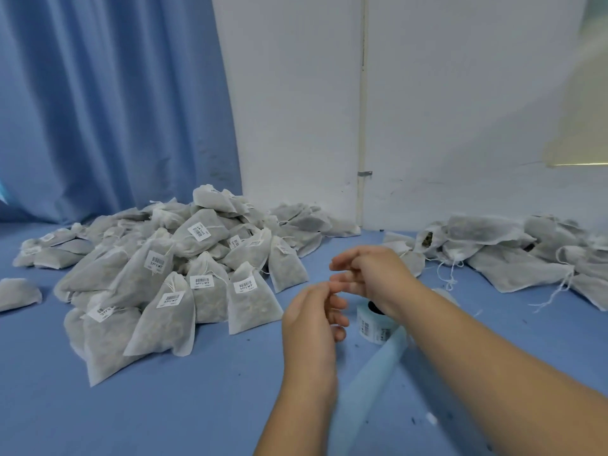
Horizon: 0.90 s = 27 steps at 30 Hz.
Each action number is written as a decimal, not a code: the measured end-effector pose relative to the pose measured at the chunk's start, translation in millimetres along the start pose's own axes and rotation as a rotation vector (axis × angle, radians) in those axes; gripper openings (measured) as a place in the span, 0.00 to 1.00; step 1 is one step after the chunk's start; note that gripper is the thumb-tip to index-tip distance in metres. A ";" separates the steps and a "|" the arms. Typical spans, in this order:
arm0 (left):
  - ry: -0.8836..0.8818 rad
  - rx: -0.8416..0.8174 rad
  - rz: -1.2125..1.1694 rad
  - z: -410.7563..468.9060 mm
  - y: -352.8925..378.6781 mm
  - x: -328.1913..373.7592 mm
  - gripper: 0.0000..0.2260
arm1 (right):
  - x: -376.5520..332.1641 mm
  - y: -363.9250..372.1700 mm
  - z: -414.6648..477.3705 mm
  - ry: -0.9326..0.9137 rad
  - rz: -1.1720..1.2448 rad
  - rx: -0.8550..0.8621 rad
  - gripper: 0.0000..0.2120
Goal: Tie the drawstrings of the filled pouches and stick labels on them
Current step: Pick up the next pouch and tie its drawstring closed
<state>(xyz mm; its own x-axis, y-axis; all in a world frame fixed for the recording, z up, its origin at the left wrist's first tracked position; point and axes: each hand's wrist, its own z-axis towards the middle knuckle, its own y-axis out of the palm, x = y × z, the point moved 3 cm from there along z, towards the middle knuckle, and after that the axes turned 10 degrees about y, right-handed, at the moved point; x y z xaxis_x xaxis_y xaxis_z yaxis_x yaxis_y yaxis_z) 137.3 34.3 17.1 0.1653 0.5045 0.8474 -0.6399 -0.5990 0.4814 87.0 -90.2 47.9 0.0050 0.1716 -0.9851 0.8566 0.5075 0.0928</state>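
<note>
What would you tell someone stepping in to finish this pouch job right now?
Left hand and right hand: above the blue surface, fingertips meeting, no pouch held; whether a label is pinched there, I cannot tell.
Label roll: on the surface under the right wrist, backing strip trailing toward the camera.
Done: the pile of tied, labelled pouches on the left.
Left: the unlabelled pouches on the right, some with loose strings.

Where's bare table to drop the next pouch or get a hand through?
Free: table near-left, in front of the labelled pile; near-right strip between right forearm and unlabelled pile. Crowded: centre, with label roll, backing strip, left hand and right hand.
</note>
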 end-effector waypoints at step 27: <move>0.436 -0.792 0.871 -91.0 194.1 -120.8 0.13 | 51.9 -285.7 -139.0 0.051 0.244 0.437 0.10</move>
<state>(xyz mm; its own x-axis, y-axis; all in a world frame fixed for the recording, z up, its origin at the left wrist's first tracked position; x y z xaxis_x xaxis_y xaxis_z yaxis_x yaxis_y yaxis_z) -75.2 -86.3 -12.2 -0.7033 0.3832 0.5987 -0.7108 -0.3753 -0.5948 -229.2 -108.9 -9.7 0.2168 0.2875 -0.9329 0.9696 0.0479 0.2401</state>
